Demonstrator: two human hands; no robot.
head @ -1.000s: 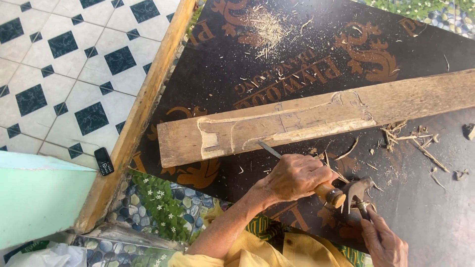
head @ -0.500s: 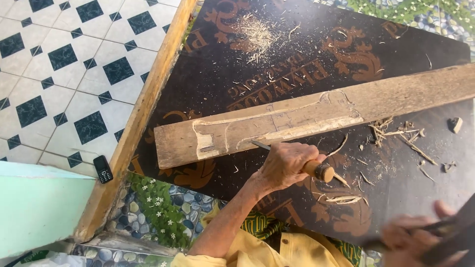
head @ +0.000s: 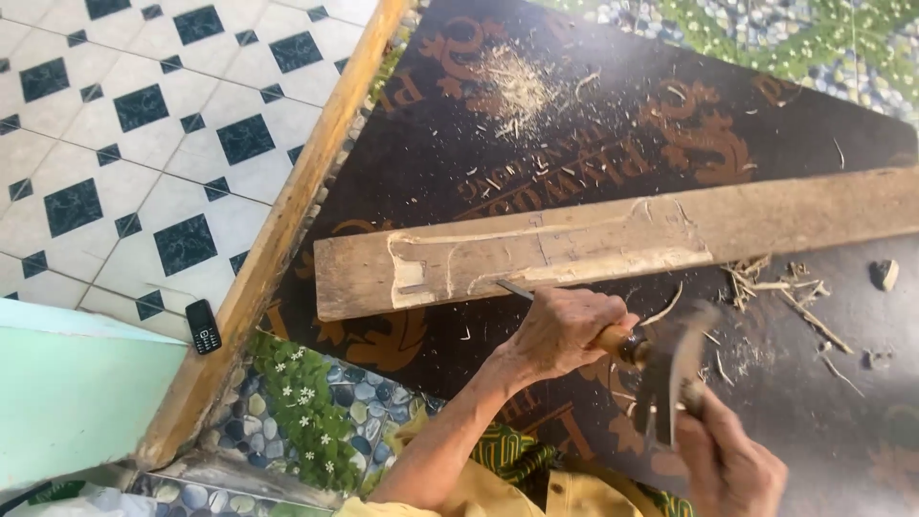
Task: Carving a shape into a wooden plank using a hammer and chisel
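the left hand (head: 565, 330) is closed around the wooden handle of a chisel (head: 536, 299), whose thin blade runs up and to the left to meet the lower edge of the plank (head: 613, 244). the right hand (head: 728, 460), low at the right of the frame, is wrapped around a hammer (head: 675, 369) that shows blurred, its head just right of the chisel's handle end.

to do this step well, i judge the chisel should stay at a shallow angle along the grain, with light, square taps on the handle end so that the blade peels thin curls rather than digs in. the left grip looks best kept firm and low on the handle, knuckles clear of the hammer.

the plank lies across the middle of the frame on a dark printed board (head: 536, 115), just above the left grip, its carved recess toward the left end. wood chips (head: 775, 282) lie scattered to the right, sawdust (head: 517, 86) at the top. a small phone (head: 203, 325) rests at the left on the tiled floor (head: 115, 144).
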